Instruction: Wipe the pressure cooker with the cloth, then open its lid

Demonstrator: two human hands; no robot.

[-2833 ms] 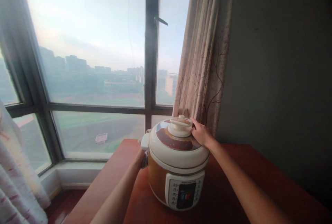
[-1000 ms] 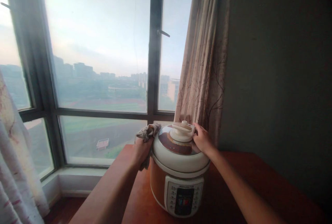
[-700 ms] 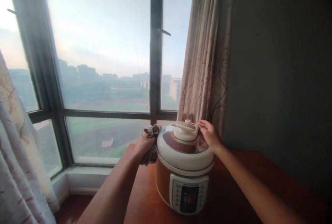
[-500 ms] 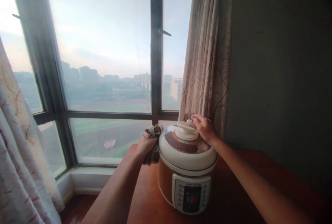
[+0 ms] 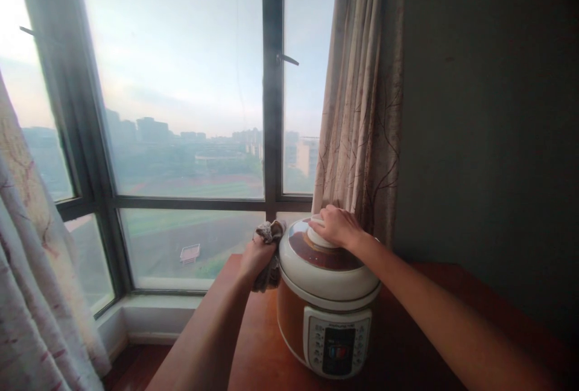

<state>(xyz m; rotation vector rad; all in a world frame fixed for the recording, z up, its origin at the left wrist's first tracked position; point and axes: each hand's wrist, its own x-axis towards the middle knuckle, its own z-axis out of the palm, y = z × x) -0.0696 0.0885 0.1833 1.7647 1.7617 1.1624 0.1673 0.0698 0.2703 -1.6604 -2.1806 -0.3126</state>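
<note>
A white and brown electric pressure cooker (image 5: 328, 300) stands on a reddish wooden table (image 5: 262, 349) by the window. My right hand (image 5: 337, 226) rests on top of the lid (image 5: 316, 258), its fingers closed over the white lid handle. My left hand (image 5: 256, 256) is at the cooker's left side, closed on a crumpled grey-brown cloth (image 5: 270, 240) that presses against the lid's edge. The cooker's control panel (image 5: 337, 346) faces me.
A patterned beige curtain (image 5: 362, 107) hangs right behind the cooker, next to a dark wall (image 5: 488, 137). A large dark-framed window (image 5: 271, 107) with a handle fills the left and middle. Another light curtain (image 5: 27, 270) hangs at the far left. A low sill runs under the glass.
My right hand has moved from the lid's right side up onto the lid handle and closed over it. My left hand came up with the cloth to the lid's left edge.
</note>
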